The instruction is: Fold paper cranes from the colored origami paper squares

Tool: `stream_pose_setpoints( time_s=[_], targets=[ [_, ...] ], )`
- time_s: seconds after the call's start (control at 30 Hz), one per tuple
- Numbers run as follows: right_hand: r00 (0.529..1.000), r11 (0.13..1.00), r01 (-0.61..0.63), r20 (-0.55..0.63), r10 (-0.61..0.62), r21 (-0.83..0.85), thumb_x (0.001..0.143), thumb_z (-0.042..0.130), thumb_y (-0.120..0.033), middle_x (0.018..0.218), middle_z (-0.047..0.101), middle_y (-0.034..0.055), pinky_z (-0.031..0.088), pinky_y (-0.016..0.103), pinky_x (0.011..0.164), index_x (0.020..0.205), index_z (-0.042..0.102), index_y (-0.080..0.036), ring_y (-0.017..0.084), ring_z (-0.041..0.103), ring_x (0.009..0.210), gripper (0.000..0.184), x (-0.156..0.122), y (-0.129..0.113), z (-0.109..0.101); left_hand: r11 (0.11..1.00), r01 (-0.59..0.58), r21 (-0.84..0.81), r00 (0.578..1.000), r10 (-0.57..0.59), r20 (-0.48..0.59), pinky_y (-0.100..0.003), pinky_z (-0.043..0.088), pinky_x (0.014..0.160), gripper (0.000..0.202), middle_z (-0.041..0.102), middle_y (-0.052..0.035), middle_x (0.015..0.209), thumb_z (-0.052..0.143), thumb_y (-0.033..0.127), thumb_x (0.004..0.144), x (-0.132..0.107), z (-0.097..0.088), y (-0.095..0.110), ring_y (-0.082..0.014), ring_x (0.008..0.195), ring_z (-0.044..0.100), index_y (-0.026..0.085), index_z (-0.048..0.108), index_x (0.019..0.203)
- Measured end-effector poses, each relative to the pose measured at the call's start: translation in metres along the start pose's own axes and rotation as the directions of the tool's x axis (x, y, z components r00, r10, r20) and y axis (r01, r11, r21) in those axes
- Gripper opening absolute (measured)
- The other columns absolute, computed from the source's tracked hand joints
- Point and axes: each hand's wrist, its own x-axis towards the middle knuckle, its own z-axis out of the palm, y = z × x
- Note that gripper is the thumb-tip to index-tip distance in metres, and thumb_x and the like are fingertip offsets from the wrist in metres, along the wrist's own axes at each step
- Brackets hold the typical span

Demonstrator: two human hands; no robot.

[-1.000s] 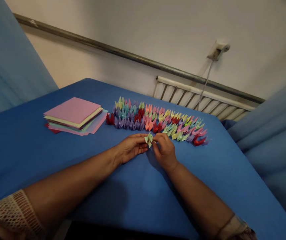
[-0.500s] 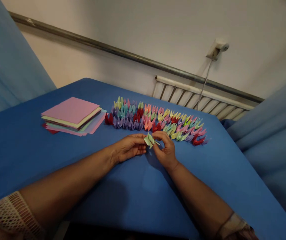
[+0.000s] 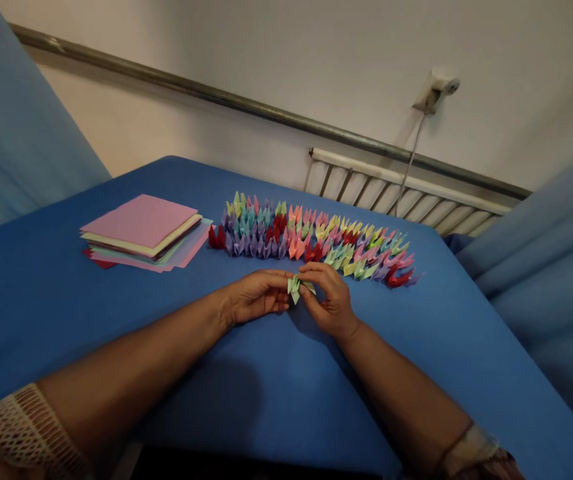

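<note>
A small pale green origami crane (image 3: 294,288) is held between my two hands, just above the blue-covered table (image 3: 286,373). My left hand (image 3: 259,295) pinches its left side with thumb and fingers. From the right, my right hand (image 3: 330,299) grips it between thumb and index finger, hiding part of the folded paper. Right behind my hands stand rows of folded paper cranes (image 3: 298,245) in purple, red, pink, green, yellow and blue.
On the left lies a stack of coloured paper squares (image 3: 141,221), pink on top. Behind the table are a radiator (image 3: 366,180), a metal rail (image 3: 216,97) and a wall socket (image 3: 433,93) with a cable. Blue curtains (image 3: 556,267) hang at both sides.
The pale green crane has turned slightly in my fingers. My right thumb and fingers have shifted a little to the left over it; my left hand has hardly moved.
</note>
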Motion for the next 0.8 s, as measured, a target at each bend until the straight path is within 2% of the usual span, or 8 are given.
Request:
stream_pose_setpoints(
  time_s=[0.27, 0.4, 0.6, 0.8],
  targets=[
    [0.998, 0.987, 0.045, -0.039, -0.051, -0.155, 0.091, 0.057, -0.019, 0.099, 0.070, 0.0061, 0.048, 0.039, 0.081, 0.098, 0.060, -0.023, 0.021, 0.066, 0.093, 0.008, -0.0018, 0.0058, 0.0022, 1.000, -0.006, -0.021, 0.999, 0.007, 0.035, -0.021, 0.045, 0.055, 0.015, 0.062, -0.0010, 0.065, 0.074, 0.016, 0.072, 0.0012, -0.0013, -0.0011, -0.0098, 0.056, 0.056, 0.012, 0.066, 0.085],
    [0.998, 0.987, 0.048, -0.031, -0.054, -0.153, 0.092, 0.056, -0.019, 0.099, 0.070, 0.0061, 0.048, 0.039, 0.081, 0.100, 0.059, -0.023, 0.020, 0.066, 0.094, 0.010, -0.0026, 0.0062, 0.0029, 0.999, 0.005, -0.034, 1.000, -0.004, 0.031, -0.022, 0.047, 0.055, 0.012, 0.063, -0.0015, 0.063, 0.073, 0.018, 0.074, 0.0014, -0.0016, -0.0007, -0.0107, 0.055, 0.057, 0.012, 0.066, 0.082],
    [0.998, 0.986, 0.046, -0.031, -0.052, -0.160, 0.091, 0.057, -0.022, 0.097, 0.069, 0.0054, 0.049, 0.039, 0.080, 0.102, 0.059, -0.024, 0.020, 0.065, 0.091, 0.011, -0.0039, 0.0081, 0.0034, 0.997, 0.009, -0.077, 0.999, -0.011, -0.032, -0.021, 0.048, 0.054, 0.007, 0.062, -0.0020, 0.061, 0.066, 0.017, 0.078, 0.0032, -0.0009, -0.0015, -0.0107, 0.054, 0.058, 0.011, 0.066, 0.080],
    [0.997, 0.984, 0.066, -0.034, -0.073, -0.167, 0.090, 0.058, -0.019, 0.099, 0.067, 0.0053, 0.048, 0.038, 0.081, 0.103, 0.059, -0.025, 0.020, 0.064, 0.093, 0.014, -0.0046, 0.0073, 0.0038, 0.992, 0.021, -0.123, 0.999, -0.024, -0.021, -0.022, 0.049, 0.054, 0.005, 0.062, -0.0018, 0.063, 0.063, 0.015, 0.080, 0.0040, -0.0015, -0.0027, -0.0111, 0.054, 0.058, 0.011, 0.065, 0.082]
  ],
)
